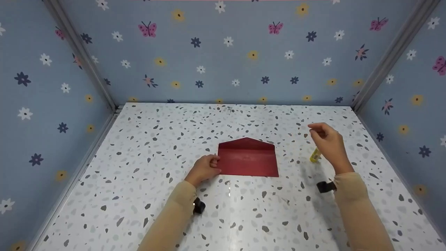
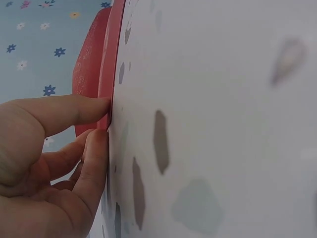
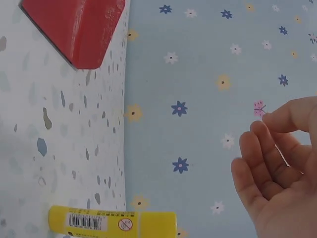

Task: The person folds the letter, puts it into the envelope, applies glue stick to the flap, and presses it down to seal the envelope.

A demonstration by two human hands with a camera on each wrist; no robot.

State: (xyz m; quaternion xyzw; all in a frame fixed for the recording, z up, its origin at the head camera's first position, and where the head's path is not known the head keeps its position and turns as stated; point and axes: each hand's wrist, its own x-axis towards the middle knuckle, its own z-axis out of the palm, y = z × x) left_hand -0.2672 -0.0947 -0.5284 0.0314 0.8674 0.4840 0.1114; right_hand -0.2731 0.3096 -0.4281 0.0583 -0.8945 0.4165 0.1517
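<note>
A red envelope (image 1: 248, 164) lies on the speckled tabletop with its pointed flap (image 1: 246, 143) unfolded toward the back wall. At its left edge, my left hand (image 1: 205, 169) pinches the paper between thumb and fingertips; the left wrist view shows the grip on the red edge (image 2: 105, 74) close up. My right hand (image 1: 327, 143) is raised over the table to the right of the envelope, fingers loosely bent and holding nothing. Just below that hand stands a yellow glue stick (image 1: 315, 155), partly hidden by it; its barcode label shows in the right wrist view (image 3: 114, 223).
Blue floral panels (image 1: 230, 52) close off the back and both sides of the white speckled table (image 1: 156, 129). Grey metal posts (image 1: 82, 52) stand at the back corners. A small black camera (image 1: 199, 206) is strapped to each wrist.
</note>
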